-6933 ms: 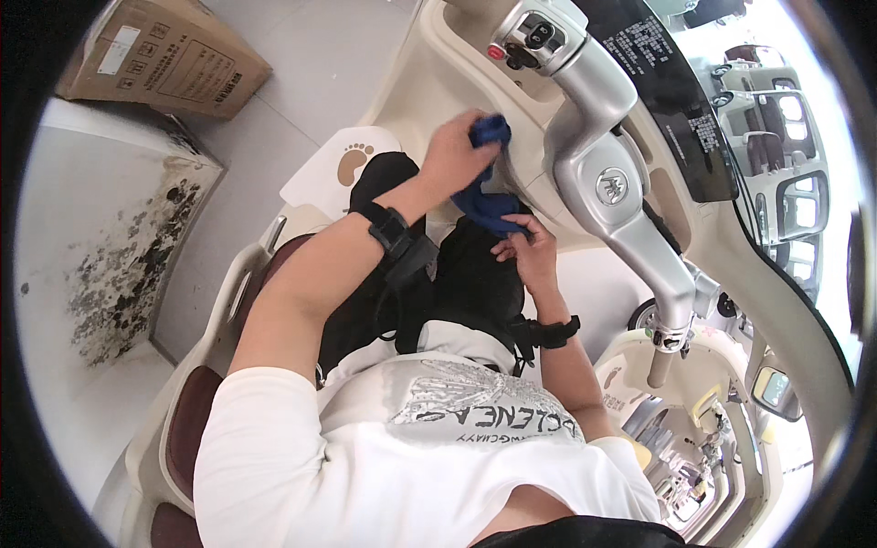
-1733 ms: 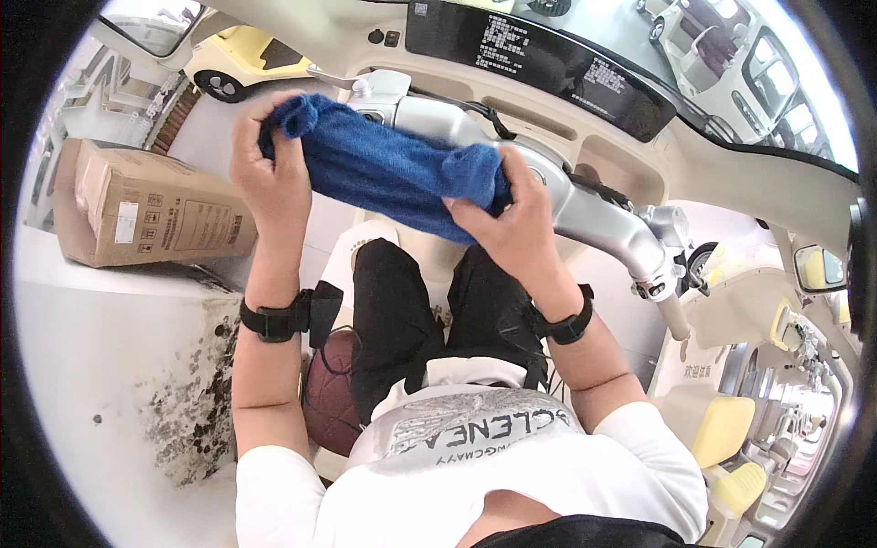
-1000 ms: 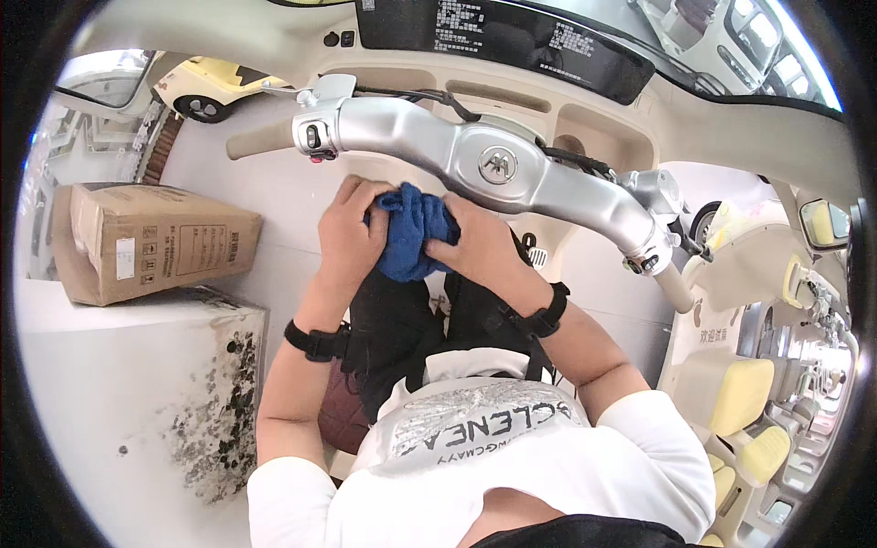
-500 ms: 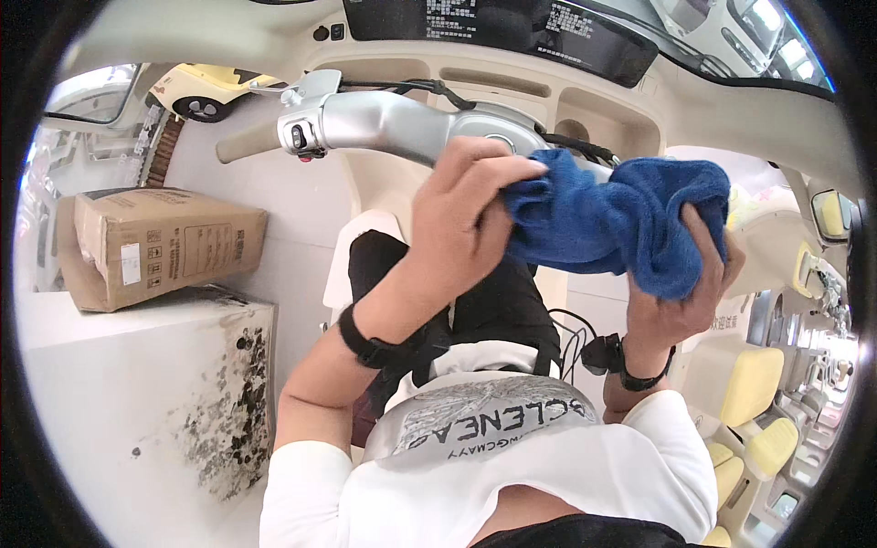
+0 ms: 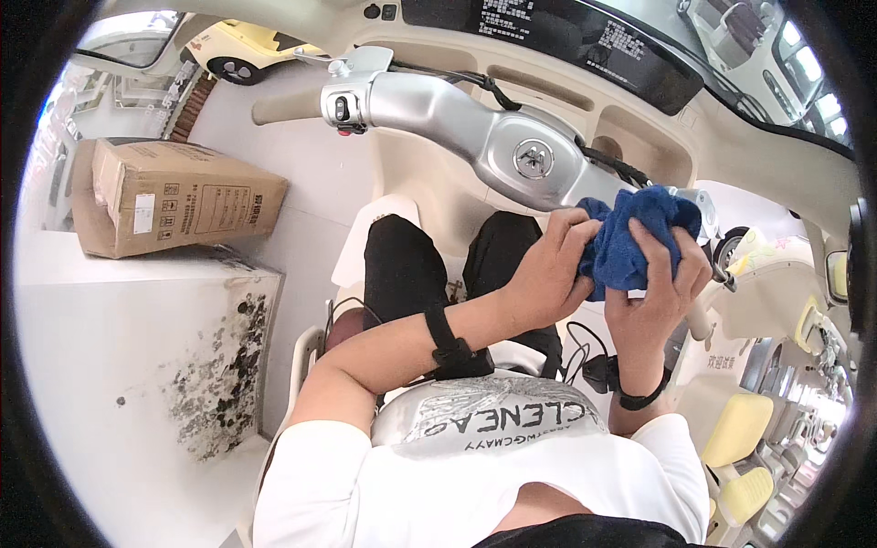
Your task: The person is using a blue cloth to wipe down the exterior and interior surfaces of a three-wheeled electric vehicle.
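A bunched blue cloth (image 5: 630, 248) lies over the right part of the silver handlebar (image 5: 438, 119). My left hand (image 5: 551, 274) grips the cloth's left edge, its fingers curled into the fabric. Around the cloth's right side is my right hand (image 5: 664, 290), fingers bent over its front. The right end of the bar is partly covered by the cloth and my hand; its beige grip (image 5: 700, 321) shows below. On the left, the other beige grip (image 5: 285, 107) and a switch block (image 5: 343, 110) are untouched.
A beige dashboard with cubbies and a dark screen (image 5: 585, 41) spans the far side. To the left, a cardboard box (image 5: 183, 196) rests on a white, black-stained block (image 5: 137, 338). Yellow seats (image 5: 736, 429) and a cream vehicle (image 5: 776, 265) stand on the right. A black cable (image 5: 585, 342) hangs near my right wrist.
Both hands and the cloth have moved right along the handlebar, uncovering its round centre badge. The cloth, earlier stretched between my hands, is now bunched. The whole view has shifted too.
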A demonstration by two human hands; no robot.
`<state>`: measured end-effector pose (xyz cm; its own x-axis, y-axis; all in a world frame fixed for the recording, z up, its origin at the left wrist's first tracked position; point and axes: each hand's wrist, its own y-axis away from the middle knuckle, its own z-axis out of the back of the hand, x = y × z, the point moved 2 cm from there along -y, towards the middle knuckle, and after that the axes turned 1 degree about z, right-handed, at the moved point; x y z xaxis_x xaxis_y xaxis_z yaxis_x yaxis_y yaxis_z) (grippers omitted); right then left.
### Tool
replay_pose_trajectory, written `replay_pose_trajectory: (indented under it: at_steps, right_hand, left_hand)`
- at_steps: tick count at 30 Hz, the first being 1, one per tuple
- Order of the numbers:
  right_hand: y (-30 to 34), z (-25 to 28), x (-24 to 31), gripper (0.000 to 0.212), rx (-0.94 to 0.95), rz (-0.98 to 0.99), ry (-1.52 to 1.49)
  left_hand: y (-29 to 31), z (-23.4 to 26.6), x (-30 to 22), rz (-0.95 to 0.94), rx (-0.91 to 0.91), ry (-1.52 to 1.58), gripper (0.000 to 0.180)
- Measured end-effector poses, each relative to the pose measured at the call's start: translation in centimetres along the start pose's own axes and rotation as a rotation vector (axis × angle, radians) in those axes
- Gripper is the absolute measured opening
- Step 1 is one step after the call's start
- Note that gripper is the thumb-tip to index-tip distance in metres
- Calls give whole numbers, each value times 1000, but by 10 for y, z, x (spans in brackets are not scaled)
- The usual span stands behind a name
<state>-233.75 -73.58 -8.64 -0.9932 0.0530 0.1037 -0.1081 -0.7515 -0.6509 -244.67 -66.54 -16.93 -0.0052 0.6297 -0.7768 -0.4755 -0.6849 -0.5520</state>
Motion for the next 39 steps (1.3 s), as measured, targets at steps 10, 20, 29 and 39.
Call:
replay_pose_trajectory:
  at_steps: [10,20,29,39]
  right_hand:
    - [32,6,-6,45,203,56,-421]
    - [-15,-15,-5,48,-152,29,-242]
    - [31,-17,8,43,142,-9,-472]
    - [62,60,-63,37,-161,-253,-353]
  left_hand:
    - [28,-4,15,189,526,49,62]
    - [-15,32,-10,14,88,2,47]
    - [34,31,10,310,291,8,45]
    - [16,13,-8,142,358,111,43]
